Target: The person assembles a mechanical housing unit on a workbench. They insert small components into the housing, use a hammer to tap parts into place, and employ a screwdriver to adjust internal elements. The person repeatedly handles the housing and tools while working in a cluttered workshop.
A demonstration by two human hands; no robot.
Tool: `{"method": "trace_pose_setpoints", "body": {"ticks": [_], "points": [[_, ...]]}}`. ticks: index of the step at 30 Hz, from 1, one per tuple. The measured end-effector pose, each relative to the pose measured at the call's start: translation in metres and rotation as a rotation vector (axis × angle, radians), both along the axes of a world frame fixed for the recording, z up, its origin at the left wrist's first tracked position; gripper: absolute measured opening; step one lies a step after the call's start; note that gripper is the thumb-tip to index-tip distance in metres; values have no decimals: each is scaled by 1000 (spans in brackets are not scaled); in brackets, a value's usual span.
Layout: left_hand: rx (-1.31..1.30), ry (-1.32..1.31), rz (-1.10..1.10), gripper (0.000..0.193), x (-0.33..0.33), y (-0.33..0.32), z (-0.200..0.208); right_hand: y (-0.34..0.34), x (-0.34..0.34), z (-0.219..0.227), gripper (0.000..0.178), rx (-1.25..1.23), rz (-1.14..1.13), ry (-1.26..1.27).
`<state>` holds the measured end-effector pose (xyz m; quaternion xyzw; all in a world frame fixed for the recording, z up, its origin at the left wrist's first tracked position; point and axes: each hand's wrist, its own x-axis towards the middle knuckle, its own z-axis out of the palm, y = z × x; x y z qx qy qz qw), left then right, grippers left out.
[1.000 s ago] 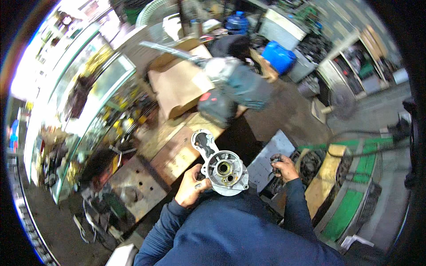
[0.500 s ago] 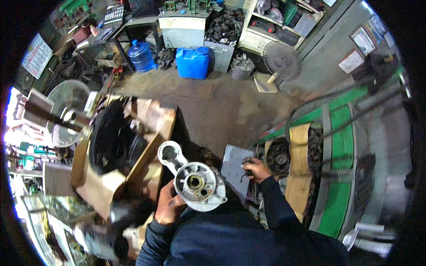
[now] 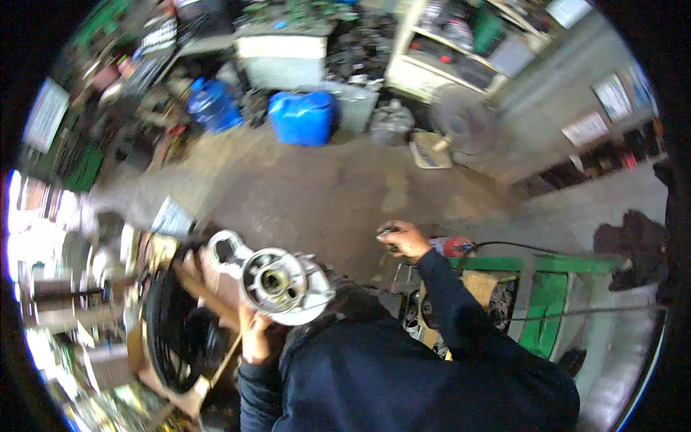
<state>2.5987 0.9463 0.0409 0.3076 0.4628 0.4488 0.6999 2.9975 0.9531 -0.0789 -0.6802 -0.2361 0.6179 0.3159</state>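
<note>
My left hand (image 3: pixel 255 337) is closed on the lower edge of a cast metal housing (image 3: pixel 312 291). The light grey part has a round, ribbed bowl with a hub at its centre and a ring-shaped arm at its upper left. It is held up in front of my body, with its open side facing up. Farther right and away from the housing, my right hand (image 3: pixel 407 242) is closed with the fingers pinched together. A small dark object shows at its fingertips, too blurred to name.
A cardboard box (image 3: pixel 188 399) with a black tyre-like ring (image 3: pixel 160 324) stands at my left. To the right is a green-framed bench (image 3: pixel 551 288) with metal parts. Across the brown floor (image 3: pixel 309 180) are a blue jerrycan (image 3: pixel 301 119), a water bottle (image 3: pixel 214 106) and a fan (image 3: pixel 457 119).
My view has turned, and the box and bench sit differently in it. Both hands still hold their things. My right hand has moved off the grey panel and is now over the floor.
</note>
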Motion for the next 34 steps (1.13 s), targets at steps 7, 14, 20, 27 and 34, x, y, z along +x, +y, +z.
{"method": "trace_pose_setpoints", "body": {"ticks": [7,14,20,27,34], "points": [[31,42,-88,80,76,106,-38,29,89,-33,22,53,-288,71],[26,-98,-336,82,230,213,-46,69,249,-83,25,-57,-456,-77],[77,-107,-681,96,419,286,-19,68,429,-71,39,-248,-297,-312],[-131,-195,-903,80,607,364,-36,32,555,-69,33,-144,-391,-557],[302,312,-1250,77,796,396,-42,4,686,-103,35,-478,-483,-410]]}}
